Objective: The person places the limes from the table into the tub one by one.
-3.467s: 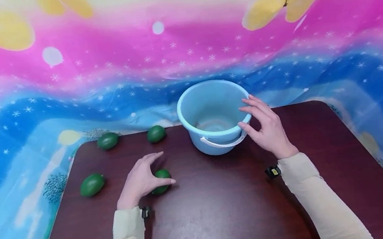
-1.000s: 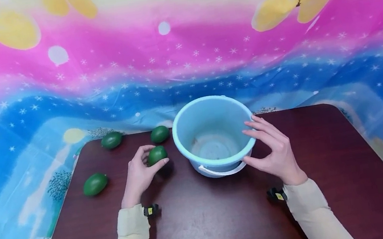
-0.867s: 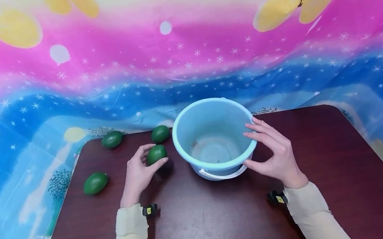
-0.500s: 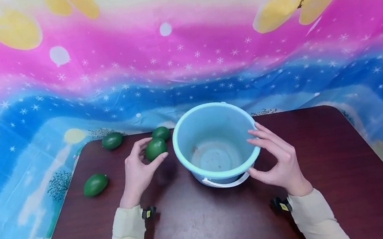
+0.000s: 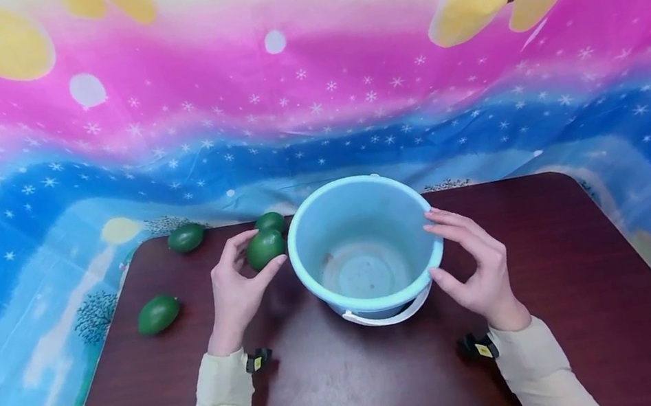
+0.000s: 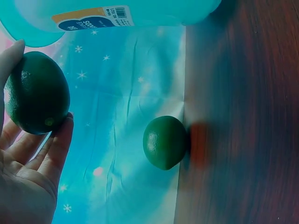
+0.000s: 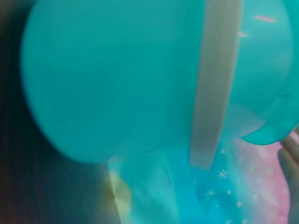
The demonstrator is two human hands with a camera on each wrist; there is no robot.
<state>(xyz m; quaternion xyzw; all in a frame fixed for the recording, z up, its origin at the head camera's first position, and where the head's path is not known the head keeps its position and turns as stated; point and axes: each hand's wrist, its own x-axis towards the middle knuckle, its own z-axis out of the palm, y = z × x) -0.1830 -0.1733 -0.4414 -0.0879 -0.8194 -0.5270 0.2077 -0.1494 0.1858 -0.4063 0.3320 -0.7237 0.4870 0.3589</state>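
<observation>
My left hand holds a dark green lime between thumb and fingers, up off the table, left of the bucket's rim. The left wrist view shows the same lime against the fingertips. A light blue plastic bucket stands upright, with a white handle hanging at its front. My right hand grips the bucket's right rim, thumb and fingertips spread along it. Behind the held lime, another lime is partly hidden. Two more limes lie at the left, one farther back and one nearer.
The dark brown table has rounded back corners. A printed cloth in pink and blue hangs right behind its back edge and down its sides. In the left wrist view a paper label shows on the bucket's side.
The left hand has taken hold of the front lime and raised it toward the bucket. The bucket has come nearer to me with the right hand at its rim. The other limes stay put.
</observation>
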